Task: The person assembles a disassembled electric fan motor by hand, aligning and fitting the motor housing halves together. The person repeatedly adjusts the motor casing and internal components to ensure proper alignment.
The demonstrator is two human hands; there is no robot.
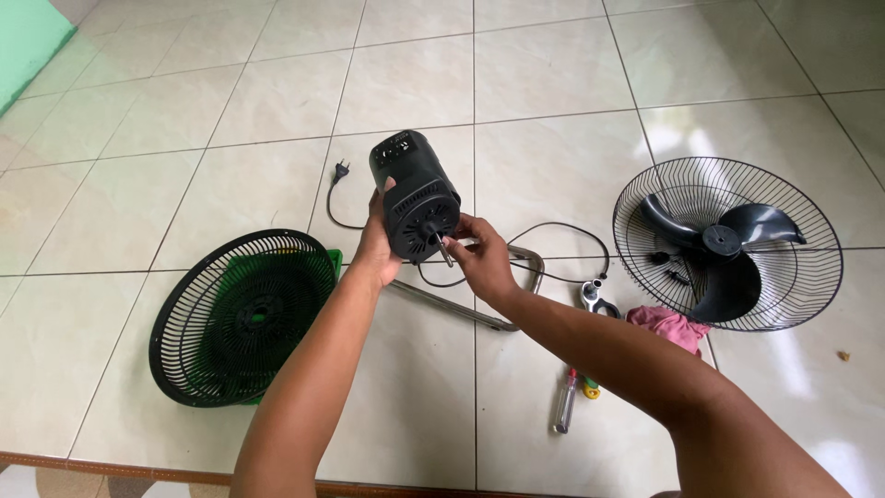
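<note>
While both hands work over the middle of the pale tiled floor [553,83], wide bare tile lies open toward the top of the view, and a strip of green wall [28,37] cuts the upper left corner. Along the bottom edge a brown border strip [120,468] ends the tiles.

No package, label or sign can be made out.

Held up above the floor at centre is the black fan motor housing [415,194], a ribbed cylinder with vent slots and a thin metal shaft [444,251] jutting toward the camera. The left hand [376,244] grips its left side with fingers closed round the casing. The right hand [481,258] has its fingertips pinched at the shaft.

From the motor a black power cord [562,229] loops over the tiles, its plug [342,169] lying beyond. A bent metal stand tube [461,309] lies under the hands. Left of them a black rear grille [244,314] rests on something green. Right, well apart, the front grille [811,277] cradles the black fan blade [728,244]. Near it lie a pink rag [666,325], pliers [597,297] and a screwdriver [565,404].
</note>
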